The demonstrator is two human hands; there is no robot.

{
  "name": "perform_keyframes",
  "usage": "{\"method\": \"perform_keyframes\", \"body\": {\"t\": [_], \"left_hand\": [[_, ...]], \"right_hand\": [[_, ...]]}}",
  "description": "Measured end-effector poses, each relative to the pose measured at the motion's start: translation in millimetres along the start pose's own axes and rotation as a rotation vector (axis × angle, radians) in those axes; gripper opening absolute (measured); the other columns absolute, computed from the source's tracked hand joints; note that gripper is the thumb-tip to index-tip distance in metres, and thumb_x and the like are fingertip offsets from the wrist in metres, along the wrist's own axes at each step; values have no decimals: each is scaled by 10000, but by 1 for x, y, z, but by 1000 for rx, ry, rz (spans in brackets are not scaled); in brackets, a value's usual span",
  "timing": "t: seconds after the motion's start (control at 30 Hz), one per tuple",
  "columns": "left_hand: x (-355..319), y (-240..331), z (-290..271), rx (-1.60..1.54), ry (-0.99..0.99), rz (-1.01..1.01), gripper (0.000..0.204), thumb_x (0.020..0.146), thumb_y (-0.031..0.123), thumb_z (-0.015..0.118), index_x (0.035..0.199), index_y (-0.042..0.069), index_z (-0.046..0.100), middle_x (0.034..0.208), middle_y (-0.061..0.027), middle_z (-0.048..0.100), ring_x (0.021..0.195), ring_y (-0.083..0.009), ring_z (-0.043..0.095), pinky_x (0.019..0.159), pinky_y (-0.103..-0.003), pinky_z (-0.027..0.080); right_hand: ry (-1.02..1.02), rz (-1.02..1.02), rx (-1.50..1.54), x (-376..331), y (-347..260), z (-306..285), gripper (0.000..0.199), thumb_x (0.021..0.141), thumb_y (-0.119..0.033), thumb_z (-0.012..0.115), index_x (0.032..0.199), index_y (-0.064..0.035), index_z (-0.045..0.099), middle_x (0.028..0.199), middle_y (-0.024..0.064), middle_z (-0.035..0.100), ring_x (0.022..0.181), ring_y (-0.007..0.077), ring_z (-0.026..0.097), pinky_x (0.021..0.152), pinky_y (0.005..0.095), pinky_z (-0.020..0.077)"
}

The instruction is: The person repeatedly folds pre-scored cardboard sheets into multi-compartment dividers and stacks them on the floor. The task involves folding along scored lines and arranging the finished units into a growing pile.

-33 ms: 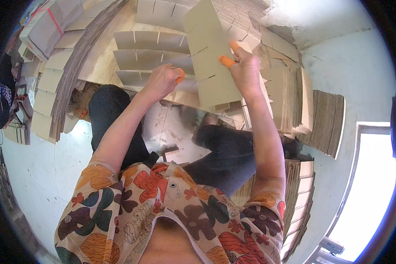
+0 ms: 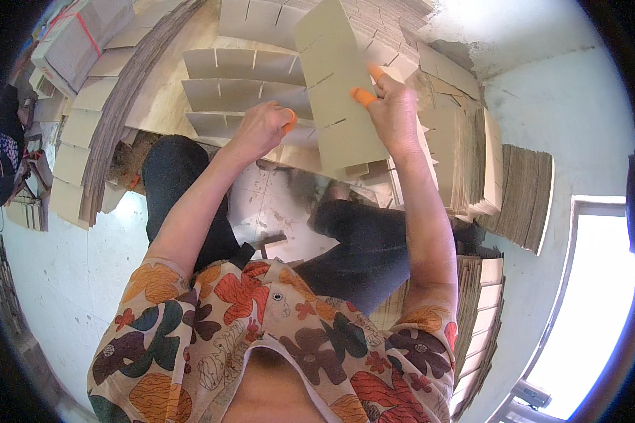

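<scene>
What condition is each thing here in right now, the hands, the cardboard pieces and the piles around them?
Right hand: closed on the slotted cardboard strip, orange finger covers on.
Left hand: gripping the strip's lower left edge.
Slotted cardboard strip: lifted, tilted, held by both hands.
Slotted strips on the floor: lying flat in rows.
Cardboard stack at right: piled, leaning.
Bundled cardboard at upper left: tied with red band.

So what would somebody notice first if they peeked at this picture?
Probably the tan slotted cardboard sheet held up in the middle, with the right hand gripping its right side and the left hand at its lower left edge. Both wear bright orange fingertip covers. More cardboard stacks lie behind it.
</scene>
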State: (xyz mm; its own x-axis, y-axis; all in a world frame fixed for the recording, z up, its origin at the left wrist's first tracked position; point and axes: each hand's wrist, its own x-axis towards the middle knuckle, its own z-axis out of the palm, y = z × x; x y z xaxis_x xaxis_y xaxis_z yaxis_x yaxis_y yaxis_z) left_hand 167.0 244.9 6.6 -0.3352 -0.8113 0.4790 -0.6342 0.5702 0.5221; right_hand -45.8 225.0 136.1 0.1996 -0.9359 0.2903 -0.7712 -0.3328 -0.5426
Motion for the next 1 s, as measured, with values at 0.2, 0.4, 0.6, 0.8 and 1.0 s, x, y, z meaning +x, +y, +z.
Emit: {"method": "perform_keyframes", "body": {"t": [0.2, 0.4, 0.6, 0.8, 1.0], "left_hand": [[-1, -9, 4, 24, 38, 26, 103, 702, 36, 659, 792, 63, 616, 680, -123, 580, 691, -305, 572, 605, -422, 465], [2, -8, 5, 18, 2, 1, 115, 695, 42, 668, 796, 67, 619, 686, -119, 587, 711, -299, 575, 612, -418, 473], [1, -9, 5, 34, -10, -8, 107, 694, 54, 680, 776, 59, 612, 708, -102, 606, 715, -289, 581, 612, -404, 482], [0, -14, 10, -39, -1, 59, 105, 699, 66, 682, 771, 49, 608, 714, -107, 609, 709, -291, 577, 615, -402, 478], [6, -10, 13, 0, 14, 40, 98, 697, 61, 679, 755, 52, 600, 713, -112, 601, 697, -293, 579, 602, -409, 476]], "right_hand": [[-42, 6, -40, 11, -7, -1, 474, 713, -88, 724, 1133, 71, 574, 785, 279, 606, 671, 334, 628, 618, 344, 484], [0, -40, -58, 13, -3, 11, 456, 722, -84, 712, 1135, 55, 579, 765, 281, 599, 688, 336, 643, 619, 366, 485], [-8, 9, -1, 4, -9, 16, 423, 733, -57, 692, 1129, 47, 586, 769, 276, 604, 708, 342, 650, 626, 364, 489], [-51, -45, 104, 6, 11, 37, 434, 749, -47, 692, 1160, 33, 577, 685, 163, 564, 607, 187, 494, 570, 298, 443], [-173, -139, -61, 7, 15, 67, 285, 756, -50, 652, 1018, 34, 579, 756, 215, 618, 696, 329, 600, 631, 381, 494]]}}
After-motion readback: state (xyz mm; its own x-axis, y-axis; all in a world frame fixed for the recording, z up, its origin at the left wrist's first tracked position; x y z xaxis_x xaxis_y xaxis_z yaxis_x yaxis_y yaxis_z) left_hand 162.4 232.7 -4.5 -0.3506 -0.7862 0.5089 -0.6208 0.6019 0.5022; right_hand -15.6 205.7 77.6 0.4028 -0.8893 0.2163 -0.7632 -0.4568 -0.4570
